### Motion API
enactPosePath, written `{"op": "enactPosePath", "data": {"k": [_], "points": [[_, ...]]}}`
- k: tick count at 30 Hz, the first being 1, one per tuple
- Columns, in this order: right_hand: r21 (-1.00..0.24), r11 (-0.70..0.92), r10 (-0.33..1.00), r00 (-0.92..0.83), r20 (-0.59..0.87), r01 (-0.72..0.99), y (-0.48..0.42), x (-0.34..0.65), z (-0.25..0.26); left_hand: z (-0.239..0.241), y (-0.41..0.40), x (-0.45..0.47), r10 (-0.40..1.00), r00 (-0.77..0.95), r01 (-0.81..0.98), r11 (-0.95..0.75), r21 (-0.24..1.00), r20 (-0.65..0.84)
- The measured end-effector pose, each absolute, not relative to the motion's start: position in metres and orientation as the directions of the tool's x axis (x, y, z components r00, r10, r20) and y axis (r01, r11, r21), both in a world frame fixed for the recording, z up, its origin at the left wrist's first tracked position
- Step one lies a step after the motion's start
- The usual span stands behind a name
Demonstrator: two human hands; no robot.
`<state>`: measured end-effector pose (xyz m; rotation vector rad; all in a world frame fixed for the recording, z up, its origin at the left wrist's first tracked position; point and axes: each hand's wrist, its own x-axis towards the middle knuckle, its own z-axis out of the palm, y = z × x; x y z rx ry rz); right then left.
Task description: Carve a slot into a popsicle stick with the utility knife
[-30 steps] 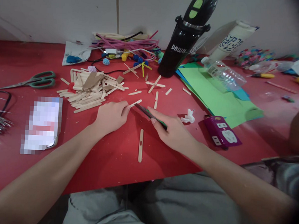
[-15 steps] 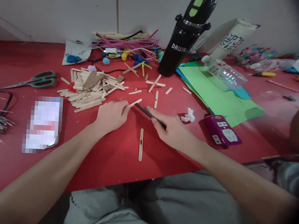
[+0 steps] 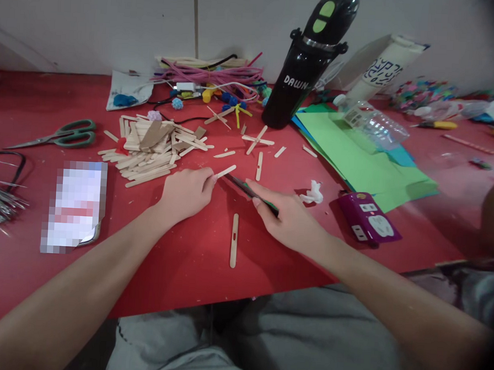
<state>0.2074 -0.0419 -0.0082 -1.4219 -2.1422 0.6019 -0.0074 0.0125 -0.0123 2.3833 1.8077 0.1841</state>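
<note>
Little is changed since the earlier frames: only a slight shift of the whole scene is seen. From the head view, a short wooden stick (image 3: 225, 171) is pinched by the left hand (image 3: 186, 193) on the red table (image 3: 36, 102). A green-handled knife (image 3: 250, 193) is clasped by the right hand (image 3: 289, 220), its blade tip laid against the stick, beside the stick pile (image 3: 153, 150).

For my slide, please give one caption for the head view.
Left hand pins a craft stick while right hand holds a cutter against it.
</note>
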Motion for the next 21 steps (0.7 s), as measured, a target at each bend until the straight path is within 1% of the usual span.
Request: {"op": "enactPosePath", "data": {"k": [5,14,21], "points": [[-0.612,0.385,0.920,-0.337,0.199,0.691,-0.0432,0.2071,-0.0097,-0.0128,0.0124,-0.0073,0.964,0.265,0.944,-0.262,0.201,0.014],[-0.616,0.357,0.929,-0.334,0.157,0.703,-0.0430,0.2036,-0.0094,-0.0134,0.0124,-0.0070,0.965,0.260,0.944,-0.261,0.201,0.030],[-0.617,0.365,0.926,-0.341,0.163,0.697,-0.0427,0.2025,-0.0089,-0.0127,0.0125,-0.0074,0.967,0.252,0.945,-0.251,0.210,0.022]]}}
